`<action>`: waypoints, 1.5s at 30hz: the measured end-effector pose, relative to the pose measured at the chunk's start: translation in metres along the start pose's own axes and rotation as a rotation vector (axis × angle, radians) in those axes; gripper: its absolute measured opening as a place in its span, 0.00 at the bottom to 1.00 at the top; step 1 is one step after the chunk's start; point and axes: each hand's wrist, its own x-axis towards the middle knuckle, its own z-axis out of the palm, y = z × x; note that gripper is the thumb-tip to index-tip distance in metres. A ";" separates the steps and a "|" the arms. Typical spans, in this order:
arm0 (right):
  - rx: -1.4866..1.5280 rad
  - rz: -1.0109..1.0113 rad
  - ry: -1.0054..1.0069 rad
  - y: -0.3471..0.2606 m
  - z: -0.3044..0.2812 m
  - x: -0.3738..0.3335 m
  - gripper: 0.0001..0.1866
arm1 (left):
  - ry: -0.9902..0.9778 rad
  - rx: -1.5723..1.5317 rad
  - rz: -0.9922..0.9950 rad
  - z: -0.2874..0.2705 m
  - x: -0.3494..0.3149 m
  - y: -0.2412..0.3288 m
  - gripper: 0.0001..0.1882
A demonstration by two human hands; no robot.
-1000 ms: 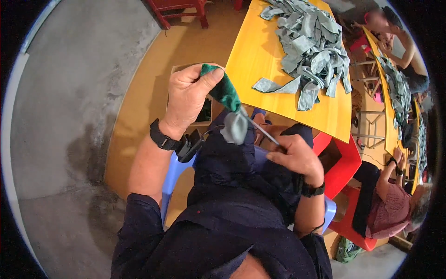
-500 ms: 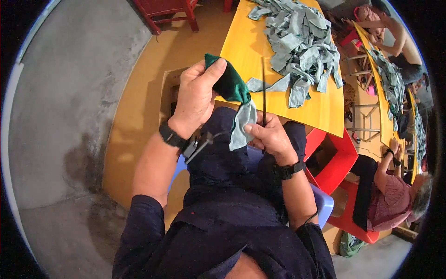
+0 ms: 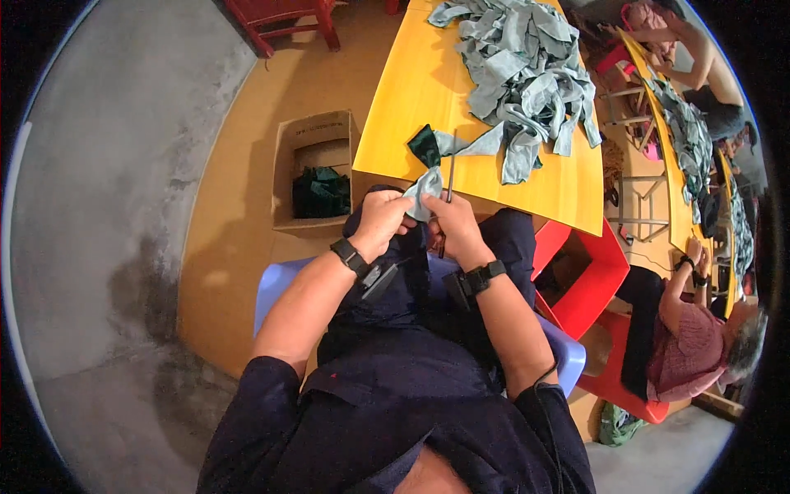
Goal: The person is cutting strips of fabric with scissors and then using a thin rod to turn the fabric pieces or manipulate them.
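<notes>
A narrow fabric piece (image 3: 423, 188) stretches up from my hands, with a pale grey-green face and a dark green velvet end (image 3: 425, 146) that reaches over the table edge. My left hand (image 3: 383, 221) pinches its lower part from one side. From the other side, my right hand (image 3: 455, 227) grips the same part with thumb and fingers. A thin dark rod (image 3: 451, 168) stands up out of my right hand; its lower end is hidden. Beyond, a large pile of similar grey-green strips (image 3: 527, 66) lies on the yellow table (image 3: 395, 107), one strip trailing toward my hands.
An open cardboard box (image 3: 284, 165) on the floor holds dark green velvet pieces (image 3: 321, 193). Red plastic stools (image 3: 605, 284) stand to the right of my legs. Two people sit by further yellow tables with more strips at the right. A red wooden chair (image 3: 288, 25) is at the far left.
My left hand has let go of the velvet end and moved down to the pale part beside my right hand. The velvet end now points away from me, and the cardboard box is uncovered.
</notes>
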 end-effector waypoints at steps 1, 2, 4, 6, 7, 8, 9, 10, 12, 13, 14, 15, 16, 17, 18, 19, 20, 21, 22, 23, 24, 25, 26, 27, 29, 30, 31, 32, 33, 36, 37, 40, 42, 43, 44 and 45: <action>-0.175 -0.114 0.052 0.002 0.003 0.001 0.10 | 0.037 0.003 -0.001 -0.002 -0.002 0.001 0.10; -0.174 -0.111 0.050 0.005 0.004 0.000 0.10 | 0.074 0.006 -0.002 -0.003 -0.003 0.000 0.10; -0.368 -0.510 0.304 0.010 0.006 -0.003 0.10 | 0.062 0.030 0.019 -0.006 -0.002 0.000 0.10; -0.381 -0.504 0.238 0.013 0.006 -0.006 0.10 | 0.047 0.108 0.075 -0.008 -0.002 -0.001 0.10; -0.513 -0.666 0.208 0.013 0.008 -0.008 0.10 | 0.042 0.109 0.077 -0.007 -0.002 0.000 0.10; -0.646 -0.826 0.175 0.014 0.011 -0.010 0.09 | 0.037 0.104 0.067 -0.006 -0.002 0.002 0.11; -0.528 -0.695 0.106 0.015 0.015 -0.011 0.10 | 0.033 0.100 0.056 -0.006 -0.003 0.003 0.11; -0.528 -0.696 0.106 0.010 0.017 -0.014 0.10 | 0.033 0.099 0.056 -0.007 -0.004 0.005 0.11; -0.447 -0.411 0.029 0.001 0.020 -0.016 0.10 | -0.035 0.038 -0.038 -0.010 -0.006 0.010 0.13; -0.371 -0.464 0.019 0.002 0.020 -0.013 0.10 | -0.034 0.038 -0.041 -0.011 -0.008 0.013 0.13; -0.371 -0.460 0.019 0.003 0.018 -0.011 0.10 | -0.119 -0.038 -0.059 -0.012 -0.010 0.017 0.14; -0.354 -0.436 0.022 0.004 0.015 -0.008 0.09 | -0.204 -0.115 -0.077 -0.015 -0.010 0.020 0.15; -0.339 -0.411 0.023 0.003 0.015 -0.007 0.09 | -0.202 -0.117 -0.082 -0.020 -0.009 0.019 0.15; -0.276 -0.429 0.023 0.004 0.016 -0.005 0.08 | -0.301 -0.231 -0.075 -0.026 -0.008 0.018 0.14; -0.276 -0.423 0.023 0.003 0.015 -0.005 0.08 | -0.401 -0.346 -0.067 -0.030 -0.006 0.017 0.15; -0.231 -0.361 0.053 -0.002 0.016 -0.007 0.08 | -0.473 -0.413 -0.060 -0.030 -0.005 0.019 0.16; -0.186 -0.299 0.083 -0.006 0.017 -0.009 0.07 | -0.471 -0.415 -0.065 -0.030 -0.006 0.020 0.16; -0.086 -0.299 0.071 -0.007 0.019 -0.009 0.07 | -0.472 -0.401 -0.015 -0.029 -0.008 0.022 0.16; -0.086 -0.296 0.071 -0.010 0.020 -0.010 0.07 | -0.472 -0.386 0.037 -0.028 -0.009 0.023 0.16; -0.060 -0.260 0.056 -0.014 0.022 -0.012 0.07 | -0.426 -0.381 0.043 -0.027 -0.010 0.021 0.17; -0.034 -0.224 0.040 -0.016 0.023 -0.013 0.07 | -0.423 -0.381 0.041 -0.027 -0.011 0.019 0.17; -0.033 -0.224 0.046 -0.012 0.022 -0.009 0.07 | -0.349 -0.321 0.058 -0.022 -0.011 0.019 0.16; -0.092 -0.329 0.053 -0.004 0.022 -0.003 0.07 | -0.274 -0.261 0.076 -0.018 -0.011 0.018 0.15; -0.153 -0.434 0.059 0.001 0.021 0.001 0.08 | -0.278 -0.260 0.073 -0.015 -0.012 0.016 0.15; -0.245 -0.501 0.064 0.008 0.022 0.003 0.08 | -0.168 -0.163 0.136 -0.014 -0.014 0.011 0.12; -0.338 -0.572 0.072 0.011 0.022 0.003 0.08 | -0.165 -0.163 0.134 -0.013 -0.016 0.009 0.12; -0.412 -0.597 0.071 0.006 0.025 -0.002 0.08 | -0.106 -0.124 0.159 -0.014 -0.018 0.008 0.11; -0.412 -0.594 0.067 0.003 0.028 -0.007 0.08 | -0.047 -0.086 0.184 -0.014 -0.019 0.007 0.10; -0.437 -0.602 0.081 0.000 0.032 -0.010 0.08 | -0.043 -0.086 0.182 -0.016 -0.018 0.004 0.10; -0.505 -0.662 0.127 -0.001 0.031 -0.011 0.08 | -0.036 -0.089 0.222 -0.016 -0.013 -0.002 0.10; -0.547 -0.711 0.151 -0.002 0.032 -0.012 0.07 | -0.041 -0.069 0.241 -0.017 -0.011 -0.003 0.09; -0.535 -0.767 0.168 -0.005 0.035 -0.018 0.06 | -0.035 -0.047 0.248 -0.018 -0.009 -0.003 0.09; -0.579 -0.778 0.173 0.000 0.031 -0.016 0.05 | -0.027 -0.044 0.234 -0.017 -0.010 -0.001 0.09; -0.621 -0.789 0.175 0.000 0.032 -0.016 0.05 | -0.056 -0.066 0.204 -0.019 -0.013 0.003 0.09; -0.622 -0.787 0.174 -0.001 0.032 -0.017 0.05 | -0.085 -0.088 0.174 -0.020 -0.014 0.004 0.09; -0.634 -0.819 0.163 -0.002 0.032 -0.018 0.05 | -0.085 -0.089 0.172 -0.020 -0.014 0.004 0.09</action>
